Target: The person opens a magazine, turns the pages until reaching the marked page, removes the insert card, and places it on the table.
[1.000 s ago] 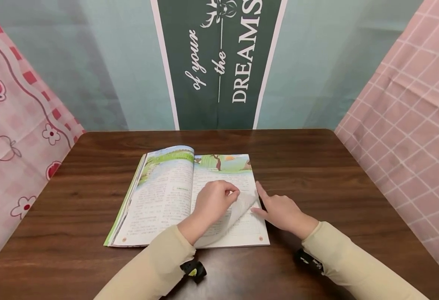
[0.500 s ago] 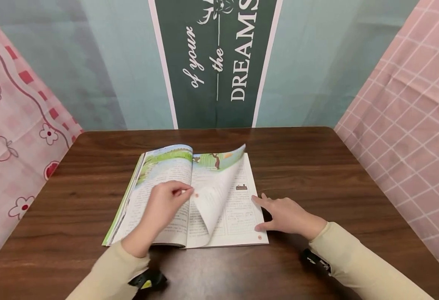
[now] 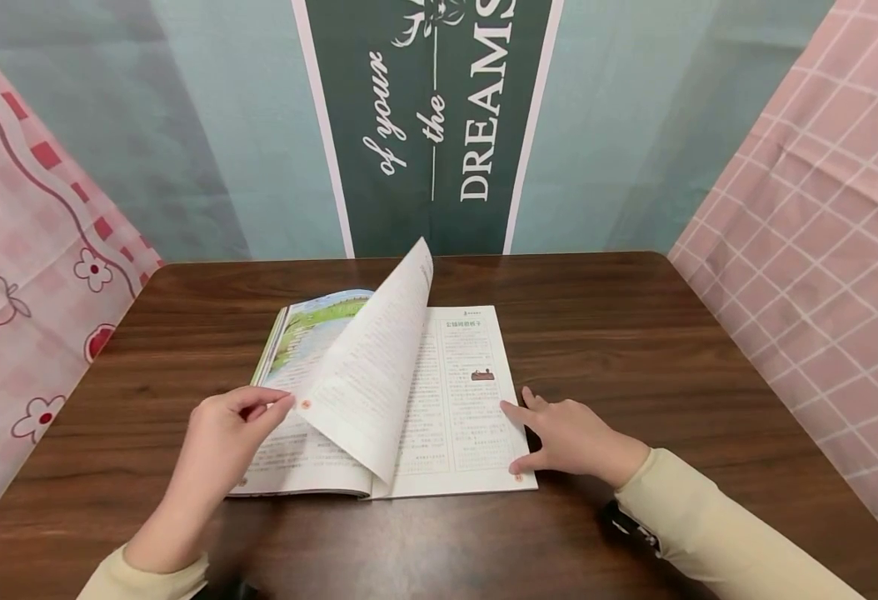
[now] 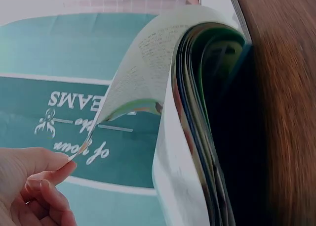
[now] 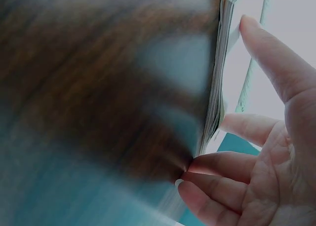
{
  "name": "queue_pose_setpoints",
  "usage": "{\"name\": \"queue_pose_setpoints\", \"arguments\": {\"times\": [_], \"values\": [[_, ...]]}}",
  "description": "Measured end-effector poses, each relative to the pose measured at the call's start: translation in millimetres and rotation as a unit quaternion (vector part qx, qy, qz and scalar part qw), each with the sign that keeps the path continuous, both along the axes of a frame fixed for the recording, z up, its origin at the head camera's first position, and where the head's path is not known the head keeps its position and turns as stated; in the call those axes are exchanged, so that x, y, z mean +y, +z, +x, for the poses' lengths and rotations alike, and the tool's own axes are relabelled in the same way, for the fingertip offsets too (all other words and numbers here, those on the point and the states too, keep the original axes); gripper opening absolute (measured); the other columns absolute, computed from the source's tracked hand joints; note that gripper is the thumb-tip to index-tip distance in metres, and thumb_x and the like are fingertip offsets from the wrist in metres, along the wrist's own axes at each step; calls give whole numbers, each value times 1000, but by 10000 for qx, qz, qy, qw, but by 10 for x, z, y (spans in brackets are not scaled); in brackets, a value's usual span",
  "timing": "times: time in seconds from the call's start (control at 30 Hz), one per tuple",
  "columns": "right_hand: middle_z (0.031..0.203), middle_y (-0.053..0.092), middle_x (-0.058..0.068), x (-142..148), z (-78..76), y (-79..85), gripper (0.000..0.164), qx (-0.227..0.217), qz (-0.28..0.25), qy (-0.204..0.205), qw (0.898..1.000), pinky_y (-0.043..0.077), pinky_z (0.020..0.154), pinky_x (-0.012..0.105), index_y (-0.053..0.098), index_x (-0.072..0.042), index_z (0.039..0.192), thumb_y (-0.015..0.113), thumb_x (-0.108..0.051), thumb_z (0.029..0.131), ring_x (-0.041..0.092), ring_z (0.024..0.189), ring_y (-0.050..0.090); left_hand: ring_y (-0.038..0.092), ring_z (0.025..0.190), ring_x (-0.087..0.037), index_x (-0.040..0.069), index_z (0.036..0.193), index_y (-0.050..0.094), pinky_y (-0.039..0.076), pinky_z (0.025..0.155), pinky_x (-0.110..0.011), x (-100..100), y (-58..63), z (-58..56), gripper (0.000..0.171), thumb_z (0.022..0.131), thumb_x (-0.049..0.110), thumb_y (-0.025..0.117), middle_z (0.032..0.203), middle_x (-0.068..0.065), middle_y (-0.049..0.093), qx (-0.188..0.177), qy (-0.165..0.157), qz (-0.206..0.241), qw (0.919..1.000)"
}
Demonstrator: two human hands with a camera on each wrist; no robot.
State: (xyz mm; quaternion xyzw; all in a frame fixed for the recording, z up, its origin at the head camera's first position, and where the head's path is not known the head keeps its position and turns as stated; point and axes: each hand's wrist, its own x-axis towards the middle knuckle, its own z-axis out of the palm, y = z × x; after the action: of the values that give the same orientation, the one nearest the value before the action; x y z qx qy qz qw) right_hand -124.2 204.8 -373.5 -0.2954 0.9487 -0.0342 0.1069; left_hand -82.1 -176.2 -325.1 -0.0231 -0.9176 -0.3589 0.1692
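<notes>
An open magazine-like book (image 3: 476,450) lies on the table, its left side curving up in a thick stack. My left hand (image 3: 221,442) pinches the lower corner of one page (image 3: 371,375) between thumb and forefinger, out over the left side. That page bows up off the book, and its far corner points upward in the head view. In the left wrist view, the thumb and finger of the left hand (image 4: 42,181) hold the page's edge. My right hand (image 3: 577,437) rests at the right edge of the book, thumb and forefinger on the page, other fingers at the table (image 5: 98,87).
The dark wooden table (image 3: 619,333) surrounds the book. A teal curtain with a lettered green band (image 3: 409,167) hangs behind it. Pink patterned cloths stand at the left (image 3: 42,292) and right (image 3: 799,208).
My left hand has drawn the page from the right side up and across to the left, uncovering the page beneath. My right hand has slid slightly toward the near end of the book's edge.
</notes>
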Motion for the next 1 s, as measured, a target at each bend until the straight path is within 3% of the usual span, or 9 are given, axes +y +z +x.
{"name": "queue_pose_setpoints", "arguments": {"times": [0.2,0.5,0.67,0.87,1.0], "values": [[129,46,32,-6,-18,-27,84,-16,102,-39,9999,49,66,44,50,-9,134,67,-61,71,40,84,63,39,51,-2,6,78,74,31,48,-17,-220,-30,109,4,77,9,76,58,4,52,246,420,-262,9985],[124,51,29,-27,-20,-26,80,219,64,71,9997,47,55,38,55,-12,130,62,-66,72,36,69,63,40,52,-1,9,80,74,32,49,-16,-539,-109,300,8,79,17,75,61,7,57,-294,718,-476,9959],[119,57,27,-33,-32,-16,72,574,-32,4,9983,47,54,38,60,-13,124,59,-66,75,34,73,64,42,53,1,8,79,74,33,49,-16,-637,-135,350,8,79,16,74,62,6,59,-341,759,-520,9952],[109,63,23,-24,-49,-43,46,920,-268,68,9954,45,49,36,65,-13,117,65,-44,82,29,64,63,43,54,2,10,76,73,34,49,-14,-699,-169,396,6,78,15,75,61,11,59,-321,725,-606,9950],[105,65,21,-17,-67,-74,30,1238,-267,143,9918,36,39,29,67,-14,113,68,-22,84,20,45,50,41,52,0,11,76,73,32,48,-16,-723,-205,419,7,79,17,75,60,10,58,-461,691,-686,9942]]}}
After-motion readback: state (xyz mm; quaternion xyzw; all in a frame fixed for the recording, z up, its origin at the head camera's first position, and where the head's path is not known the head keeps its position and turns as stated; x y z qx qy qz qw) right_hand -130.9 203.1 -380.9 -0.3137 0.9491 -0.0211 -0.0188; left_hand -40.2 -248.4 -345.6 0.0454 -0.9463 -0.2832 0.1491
